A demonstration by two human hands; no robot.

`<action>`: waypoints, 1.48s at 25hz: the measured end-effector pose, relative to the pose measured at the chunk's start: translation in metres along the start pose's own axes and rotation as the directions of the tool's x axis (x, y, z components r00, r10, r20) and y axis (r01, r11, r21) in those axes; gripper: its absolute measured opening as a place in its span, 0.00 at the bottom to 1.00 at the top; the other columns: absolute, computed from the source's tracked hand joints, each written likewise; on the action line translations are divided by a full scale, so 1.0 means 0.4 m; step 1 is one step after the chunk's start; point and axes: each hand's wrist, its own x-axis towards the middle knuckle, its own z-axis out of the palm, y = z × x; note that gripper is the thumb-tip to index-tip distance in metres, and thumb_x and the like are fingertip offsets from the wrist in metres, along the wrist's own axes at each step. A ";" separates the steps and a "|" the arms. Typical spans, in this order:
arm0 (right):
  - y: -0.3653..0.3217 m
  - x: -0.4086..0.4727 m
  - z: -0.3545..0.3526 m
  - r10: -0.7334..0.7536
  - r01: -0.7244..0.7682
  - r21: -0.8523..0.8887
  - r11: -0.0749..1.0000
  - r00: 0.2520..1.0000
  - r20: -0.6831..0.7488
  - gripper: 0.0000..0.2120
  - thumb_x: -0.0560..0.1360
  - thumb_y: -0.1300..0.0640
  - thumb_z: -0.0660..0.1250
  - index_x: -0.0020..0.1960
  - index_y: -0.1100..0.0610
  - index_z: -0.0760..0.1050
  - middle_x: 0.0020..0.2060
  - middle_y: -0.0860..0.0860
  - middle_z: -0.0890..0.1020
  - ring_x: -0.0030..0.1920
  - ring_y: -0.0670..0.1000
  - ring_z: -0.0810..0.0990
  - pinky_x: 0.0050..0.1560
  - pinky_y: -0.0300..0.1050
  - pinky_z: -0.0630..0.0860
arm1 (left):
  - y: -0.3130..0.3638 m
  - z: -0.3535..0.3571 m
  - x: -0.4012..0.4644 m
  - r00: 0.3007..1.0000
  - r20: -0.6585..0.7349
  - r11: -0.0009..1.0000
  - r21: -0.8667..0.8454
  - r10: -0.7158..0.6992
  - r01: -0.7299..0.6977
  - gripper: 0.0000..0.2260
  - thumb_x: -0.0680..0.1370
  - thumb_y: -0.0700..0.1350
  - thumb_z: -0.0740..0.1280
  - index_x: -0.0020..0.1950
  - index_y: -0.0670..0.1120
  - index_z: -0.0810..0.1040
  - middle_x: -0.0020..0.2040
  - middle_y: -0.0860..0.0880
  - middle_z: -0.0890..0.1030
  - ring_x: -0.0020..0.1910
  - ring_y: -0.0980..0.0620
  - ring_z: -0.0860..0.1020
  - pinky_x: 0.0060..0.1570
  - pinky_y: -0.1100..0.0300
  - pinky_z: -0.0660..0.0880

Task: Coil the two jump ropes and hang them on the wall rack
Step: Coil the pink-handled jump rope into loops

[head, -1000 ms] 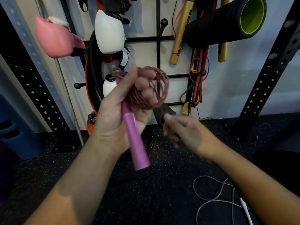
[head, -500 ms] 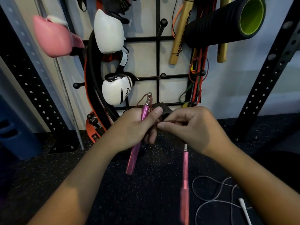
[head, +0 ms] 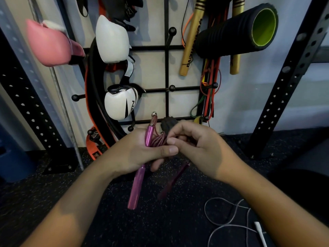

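Now the left hand (head: pixel 142 154) grips the pink jump rope (head: pixel 159 139) in a bunch, one handle (head: pixel 138 186) poking down. The right hand (head: pixel 194 148) pinches the cord beside it, with the other handle (head: pixel 173 180) dangling. To do this well, I think, wrap the loose end tight so the loops stay together. The wall rack (head: pixel 166 68) is just behind. The white rope (head: pixel 227 218) lies on the floor, near right.

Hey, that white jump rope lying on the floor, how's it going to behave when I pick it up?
Probably floppy: the white jump rope lies in loose, uneven loops on the floor, so it should sag and trail. It looks thin, so likely light. Its handle may dangle and swing, and the crossed loops could tangle.
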 end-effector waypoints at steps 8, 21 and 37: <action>0.004 0.008 0.014 0.019 -0.010 0.165 0.986 0.998 -0.053 0.09 0.78 0.58 0.73 0.51 0.59 0.73 0.33 0.48 0.77 0.35 0.47 0.75 0.40 0.38 0.74 | 0.000 -0.013 -0.008 0.992 0.119 0.937 -0.341 -0.034 0.073 0.10 0.75 0.49 0.76 0.39 0.43 0.84 0.19 0.53 0.69 0.20 0.56 0.69 0.31 0.59 0.76; 0.002 -0.015 0.111 0.132 -0.076 0.505 0.860 0.988 -0.077 0.33 0.78 0.30 0.57 0.66 0.56 0.72 0.49 0.64 0.81 0.45 0.55 0.83 0.40 0.49 0.83 | 0.019 0.049 -0.015 0.996 0.000 0.662 -0.747 0.093 -0.062 0.07 0.67 0.43 0.77 0.33 0.41 0.83 0.17 0.53 0.72 0.17 0.58 0.72 0.28 0.62 0.76; 0.022 0.016 0.071 0.126 -0.026 0.347 0.938 0.955 -0.269 0.14 0.85 0.48 0.57 0.63 0.55 0.74 0.50 0.48 0.85 0.53 0.47 0.84 0.57 0.51 0.81 | 0.021 0.077 0.049 0.904 -0.425 0.938 -0.296 0.037 -0.178 0.10 0.76 0.54 0.71 0.47 0.47 0.83 0.32 0.56 0.80 0.34 0.60 0.79 0.41 0.66 0.75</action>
